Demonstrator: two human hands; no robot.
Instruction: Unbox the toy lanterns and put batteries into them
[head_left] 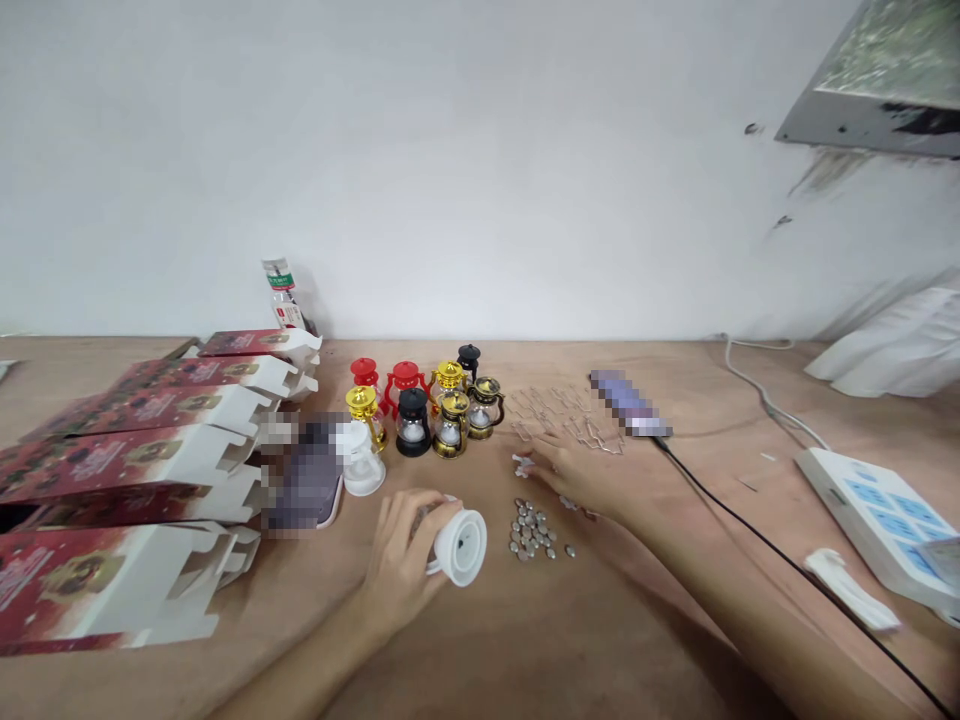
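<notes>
My left hand (409, 545) is wrapped round a small white lantern (460, 547), tipped so that its round base with a dark opening faces me. My right hand (566, 475) is lowered to the table with its fingers stretched out, at some small whitish pieces (522, 466). Just in front of it lies a loose pile of silvery button cells (531, 530). Another white lantern (363, 465) stands upright beyond my left hand. Beside it are several small lanterns, among them a red one (406, 385), a black one (412, 425) and a gold one (453, 428).
Bent wire handles (555, 410) are spread behind my right hand. A cabled phone (628, 405) lies farther right, another phone (304, 485) at left. Red printed boxes (142, 475) fill the left side. A bottle (281, 290) stands at the wall; a white power strip (877, 520) is at right.
</notes>
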